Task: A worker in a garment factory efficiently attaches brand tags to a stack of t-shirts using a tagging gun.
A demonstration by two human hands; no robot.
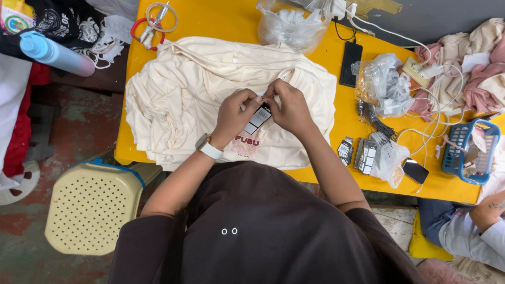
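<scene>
grip: both hands meet over a small black-and-white hang tag (258, 120), pinched between them; left hand (234, 117) closed on its lower left end, right hand (288, 108) closed on its upper right end, fingertips of the two nearly touching.
tag: tilted, lower end toward the left wrist, held just above the cloth; what fastens it is too small to tell.
wrist: pale watch (209, 149) on the left arm, just below the grip.
garment: cream shirt pile (173, 100) directly under the grip, folded and rumpled, spreading left and up from it; printed patch on the cloth just below the tag.
table: yellow tabletop (226, 18) under the pile, showing above and right of the grip.
right of grip: black phone (351, 64) lying flat, near; beyond it clear plastic bags (386, 84) and a bundle of black fasteners (376, 118); lower right, stacks of more tags (363, 153) and a second dark phone (415, 171).
far right of grip: blue basket (465, 152) at the table edge; pink and cream cloth heap (473, 68) above it; another person's arm (486, 210) below the basket, well apart from the grip.
above grip: clear bag of white pieces (292, 26).
upper left of grip: scissors (155, 21) with red and white loops.
lower left of grip: cream perforated stool (89, 205) on the floor.
</scene>
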